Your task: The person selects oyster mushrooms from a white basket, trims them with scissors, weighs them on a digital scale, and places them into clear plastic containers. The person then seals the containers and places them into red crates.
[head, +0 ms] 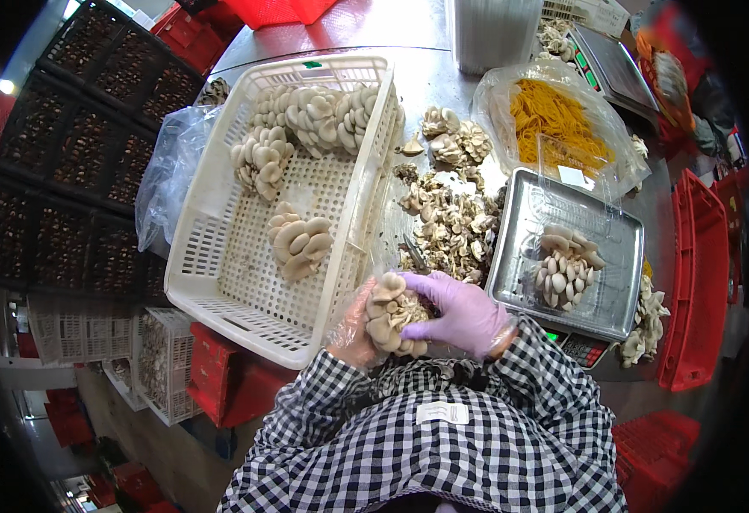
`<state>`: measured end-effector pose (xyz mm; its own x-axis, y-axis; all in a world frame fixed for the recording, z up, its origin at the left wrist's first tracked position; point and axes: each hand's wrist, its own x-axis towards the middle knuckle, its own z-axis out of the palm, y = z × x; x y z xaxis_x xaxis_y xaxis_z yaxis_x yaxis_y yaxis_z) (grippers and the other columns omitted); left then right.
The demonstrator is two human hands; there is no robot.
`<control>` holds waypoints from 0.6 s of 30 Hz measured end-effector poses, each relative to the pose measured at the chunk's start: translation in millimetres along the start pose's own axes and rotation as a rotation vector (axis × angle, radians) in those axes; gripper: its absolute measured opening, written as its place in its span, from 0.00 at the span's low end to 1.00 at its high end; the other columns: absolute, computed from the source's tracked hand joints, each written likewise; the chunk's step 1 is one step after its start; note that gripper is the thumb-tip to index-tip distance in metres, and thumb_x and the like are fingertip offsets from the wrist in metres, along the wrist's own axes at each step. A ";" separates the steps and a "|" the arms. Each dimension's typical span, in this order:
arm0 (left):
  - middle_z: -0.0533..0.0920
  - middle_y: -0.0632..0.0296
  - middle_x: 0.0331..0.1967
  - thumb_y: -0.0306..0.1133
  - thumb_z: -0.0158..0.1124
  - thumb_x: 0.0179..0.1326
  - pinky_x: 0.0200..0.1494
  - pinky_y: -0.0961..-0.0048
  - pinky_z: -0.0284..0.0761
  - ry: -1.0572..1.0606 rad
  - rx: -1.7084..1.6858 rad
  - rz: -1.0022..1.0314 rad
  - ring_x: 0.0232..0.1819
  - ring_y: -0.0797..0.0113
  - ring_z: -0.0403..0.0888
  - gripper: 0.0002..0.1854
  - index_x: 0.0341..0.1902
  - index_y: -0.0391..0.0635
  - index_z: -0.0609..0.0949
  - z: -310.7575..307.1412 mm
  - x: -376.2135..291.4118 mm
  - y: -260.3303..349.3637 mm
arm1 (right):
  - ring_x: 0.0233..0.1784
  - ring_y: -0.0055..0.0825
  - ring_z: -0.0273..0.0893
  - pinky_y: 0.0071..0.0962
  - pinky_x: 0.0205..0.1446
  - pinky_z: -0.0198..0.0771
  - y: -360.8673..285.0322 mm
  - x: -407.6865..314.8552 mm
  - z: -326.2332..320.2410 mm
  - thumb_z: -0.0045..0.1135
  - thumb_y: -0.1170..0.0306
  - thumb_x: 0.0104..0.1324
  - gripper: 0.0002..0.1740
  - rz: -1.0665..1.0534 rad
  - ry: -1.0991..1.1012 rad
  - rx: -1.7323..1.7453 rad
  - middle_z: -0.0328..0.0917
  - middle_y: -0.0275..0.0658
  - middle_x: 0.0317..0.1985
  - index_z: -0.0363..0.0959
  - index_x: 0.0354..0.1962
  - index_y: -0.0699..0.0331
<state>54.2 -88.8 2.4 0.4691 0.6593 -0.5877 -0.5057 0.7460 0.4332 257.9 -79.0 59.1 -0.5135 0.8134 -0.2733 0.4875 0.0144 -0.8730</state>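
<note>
Between my two hands, close to my chest, is a cluster of oyster mushrooms point(386, 320). My left hand point(353, 330), in a clear plastic glove, supports it from the left. My right hand point(461, 312), in a purple glove, grips it from the right with thumb and fingers. At the left stands a white perforated plastic crate point(342, 256), with mushroom clusters point(317, 115) along its far end and a single cluster point(301, 243) nearer me. On the right, a metal weighing tray point(509, 256) on a digital scale point(583, 349) holds more mushrooms point(563, 269) and a clear plastic container point(570, 170).
Mushroom trimmings point(454, 224) and a dark-bladed tool point(415, 253) lie between crate and scale. Behind the scale sits a plastic bag of yellow rubber bands point(551, 122). Stacked clear containers point(495, 32) stand at the back. Red crates point(692, 282) line the right; dark trays point(73, 167) rise at left.
</note>
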 end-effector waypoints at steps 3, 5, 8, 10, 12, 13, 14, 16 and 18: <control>0.79 0.51 0.54 0.70 0.34 0.72 0.48 0.64 0.83 -0.164 -0.132 -0.007 0.50 0.61 0.81 0.42 0.69 0.44 0.67 -8.5 5.4 -4.3 | 0.52 0.34 0.77 0.29 0.62 0.72 53.5 7.3 30.0 0.69 0.62 0.64 0.33 -0.121 0.228 0.332 0.77 0.47 0.46 0.69 0.64 0.63; 0.78 0.52 0.54 0.69 0.36 0.72 0.46 0.65 0.82 -0.059 -0.082 0.027 0.48 0.64 0.81 0.42 0.70 0.43 0.67 17.4 -4.1 5.3 | 0.46 0.31 0.79 0.28 0.54 0.75 28.7 3.1 15.3 0.68 0.65 0.64 0.23 0.031 0.226 0.303 0.78 0.44 0.43 0.75 0.54 0.65; 0.78 0.52 0.57 0.65 0.45 0.72 0.50 0.64 0.82 -0.385 -0.127 0.020 0.50 0.63 0.81 0.40 0.71 0.42 0.66 -30.2 20.0 -5.9 | 0.39 0.27 0.81 0.28 0.42 0.78 38.5 2.6 24.9 0.66 0.68 0.65 0.17 0.021 0.332 0.098 0.79 0.41 0.39 0.75 0.48 0.66; 0.78 0.51 0.59 0.63 0.47 0.72 0.53 0.64 0.82 -0.413 -0.041 0.027 0.53 0.62 0.81 0.39 0.71 0.41 0.67 -26.8 20.9 -4.7 | 0.38 0.24 0.81 0.26 0.41 0.77 49.1 8.4 36.4 0.66 0.68 0.65 0.17 -0.054 0.471 0.041 0.79 0.42 0.39 0.75 0.49 0.65; 0.79 0.52 0.57 0.59 0.48 0.74 0.51 0.65 0.84 -0.128 0.205 0.068 0.52 0.63 0.83 0.35 0.69 0.41 0.68 -6.7 11.5 -2.9 | 0.39 0.23 0.81 0.23 0.42 0.78 51.1 9.6 32.8 0.65 0.68 0.66 0.18 -0.032 0.447 0.190 0.80 0.42 0.40 0.74 0.50 0.66; 0.81 0.54 0.53 0.58 0.48 0.74 0.48 0.68 0.84 -0.091 0.143 0.042 0.48 0.65 0.83 0.33 0.68 0.42 0.69 3.7 8.9 3.4 | 0.40 0.24 0.81 0.22 0.43 0.79 51.5 9.3 27.4 0.65 0.68 0.67 0.19 0.044 0.370 0.363 0.80 0.42 0.42 0.74 0.52 0.67; 0.82 0.56 0.48 0.57 0.49 0.75 0.44 0.70 0.84 -0.055 0.082 0.016 0.44 0.67 0.84 0.31 0.67 0.43 0.70 13.5 8.2 10.5 | 0.42 0.24 0.81 0.22 0.45 0.79 51.5 8.9 24.1 0.64 0.68 0.68 0.19 0.055 0.330 0.509 0.81 0.43 0.43 0.74 0.53 0.67; 0.84 0.59 0.46 0.54 0.49 0.76 0.42 0.71 0.85 -0.054 0.065 -0.023 0.43 0.67 0.85 0.28 0.65 0.43 0.73 15.8 11.3 17.3 | 0.49 0.27 0.81 0.23 0.51 0.79 26.5 5.0 2.2 0.64 0.68 0.69 0.21 0.197 0.180 0.556 0.81 0.44 0.47 0.73 0.56 0.70; 0.84 0.59 0.46 0.53 0.47 0.77 0.41 0.71 0.85 -0.045 0.051 0.006 0.42 0.67 0.85 0.28 0.65 0.43 0.73 21.4 12.6 20.7 | 0.49 0.27 0.81 0.24 0.53 0.79 34.7 10.6 7.0 0.64 0.68 0.69 0.21 0.077 0.252 0.443 0.81 0.44 0.48 0.73 0.56 0.70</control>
<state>65.1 -63.1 18.6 0.4983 0.6666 -0.5544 -0.4718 0.7450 0.4716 264.4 -73.9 23.1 -0.2749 0.9183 -0.2850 0.1427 -0.2542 -0.9566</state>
